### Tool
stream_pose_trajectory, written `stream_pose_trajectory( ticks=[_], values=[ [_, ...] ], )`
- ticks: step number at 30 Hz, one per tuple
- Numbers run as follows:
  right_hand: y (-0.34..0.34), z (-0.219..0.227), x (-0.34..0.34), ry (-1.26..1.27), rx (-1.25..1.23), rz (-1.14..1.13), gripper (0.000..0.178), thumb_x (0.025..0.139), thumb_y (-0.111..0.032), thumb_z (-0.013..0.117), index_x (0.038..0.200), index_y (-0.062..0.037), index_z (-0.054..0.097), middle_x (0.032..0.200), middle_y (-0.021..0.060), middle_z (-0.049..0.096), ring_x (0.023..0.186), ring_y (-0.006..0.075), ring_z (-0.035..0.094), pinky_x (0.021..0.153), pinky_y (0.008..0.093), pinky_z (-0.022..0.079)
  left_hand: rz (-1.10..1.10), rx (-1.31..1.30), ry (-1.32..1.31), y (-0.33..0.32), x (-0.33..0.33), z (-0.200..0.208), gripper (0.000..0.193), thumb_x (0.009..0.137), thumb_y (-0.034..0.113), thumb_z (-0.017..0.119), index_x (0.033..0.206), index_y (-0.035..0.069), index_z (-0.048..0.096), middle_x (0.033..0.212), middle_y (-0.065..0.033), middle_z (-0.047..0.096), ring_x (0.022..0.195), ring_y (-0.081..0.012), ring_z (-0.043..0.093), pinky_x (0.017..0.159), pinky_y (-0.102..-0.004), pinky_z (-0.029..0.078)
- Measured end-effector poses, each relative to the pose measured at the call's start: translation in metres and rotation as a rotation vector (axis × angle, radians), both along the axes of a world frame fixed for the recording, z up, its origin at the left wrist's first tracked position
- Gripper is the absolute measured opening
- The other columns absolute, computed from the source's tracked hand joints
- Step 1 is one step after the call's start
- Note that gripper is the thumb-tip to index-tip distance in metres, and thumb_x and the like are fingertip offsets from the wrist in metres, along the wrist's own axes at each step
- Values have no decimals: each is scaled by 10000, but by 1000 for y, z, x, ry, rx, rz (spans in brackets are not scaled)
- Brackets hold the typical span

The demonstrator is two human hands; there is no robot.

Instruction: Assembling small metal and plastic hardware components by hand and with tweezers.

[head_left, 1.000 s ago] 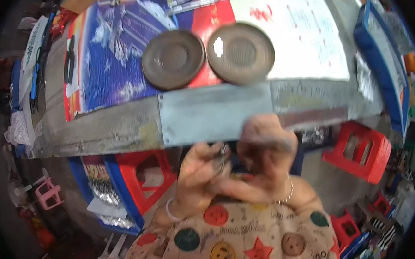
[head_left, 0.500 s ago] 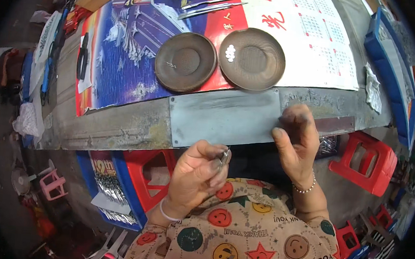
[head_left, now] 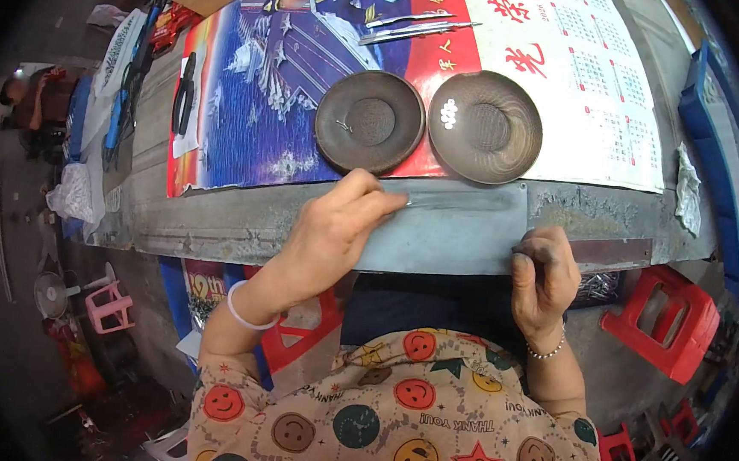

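My left hand (head_left: 335, 228) reaches over the blue-grey sheet (head_left: 459, 237) at the table's edge, its fingertips pinched on a small shiny metal piece (head_left: 408, 201). The piece is mostly hidden by the fingers and lies close to dark smears on the sheet. At the sheet's right edge my right hand (head_left: 546, 281) has its fingers curled in against the thumb; anything between them is hidden. Beyond the sheet sit two round brown dishes. A small thin pale bit lies in the left dish (head_left: 369, 149); several small white pieces (head_left: 449, 114) lie in the right dish (head_left: 512, 146).
Tweezers (head_left: 418, 30) rest on a calendar poster (head_left: 247, 145) covering the table. Black-handled pliers (head_left: 185, 93) lie at its left. A crumpled white tissue (head_left: 688, 191) and a blue tray (head_left: 718, 143) are at the right. Red stools (head_left: 667, 324) stand below the table edge.
My left hand has moved forward from in front of the table edge to over the sheet. The right hand's fingers have curled in more. The whole view has shifted slightly.
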State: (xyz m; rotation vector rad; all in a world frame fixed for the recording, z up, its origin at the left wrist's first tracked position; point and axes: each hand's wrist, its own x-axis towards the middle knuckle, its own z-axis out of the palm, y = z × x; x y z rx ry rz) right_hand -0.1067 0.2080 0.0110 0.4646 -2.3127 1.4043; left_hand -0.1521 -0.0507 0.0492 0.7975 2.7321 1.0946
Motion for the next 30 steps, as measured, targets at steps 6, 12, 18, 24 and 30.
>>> stream_pose_trajectory(
  ticks=[6,12,18,24,30],
  values=[
    [-6,1,-3,-13,54,-24,141,830,-76,641,825,23,541,726,133,545,604,262,530,531,311,426,-189,-190,78,-6,-19,3,268,789,-12,544,1047,30,603,895,-122,509,769,-285,607,624,-388,486],
    [-7,3,-4,-92,6,-40,131,831,-61,630,822,36,542,742,136,541,611,237,521,539,295,416,-235,-242,37,-27,-19,6,322,767,-29,538,1081,33,578,892,-133,490,751,-307,595,611,-407,476],
    [-3,2,-4,-46,-15,-1,134,800,-53,648,807,32,546,728,138,545,618,267,536,536,314,427,-144,-324,4,-32,-5,12,351,744,-68,531,1074,36,588,889,-146,486,752,-330,597,604,-421,472],
    [-3,2,-4,-3,39,2,150,780,-72,670,786,-6,535,720,122,549,577,276,534,503,334,426,-206,-217,81,17,-19,13,295,776,-5,530,1061,40,593,857,-140,479,731,-327,590,593,-418,467],
    [-2,4,-5,-56,2,27,149,770,-52,676,784,-2,536,722,118,549,607,277,540,527,329,432,-216,-260,36,-3,-18,8,308,770,-36,512,1053,50,601,839,-139,476,718,-333,581,589,-424,458]
  ],
)
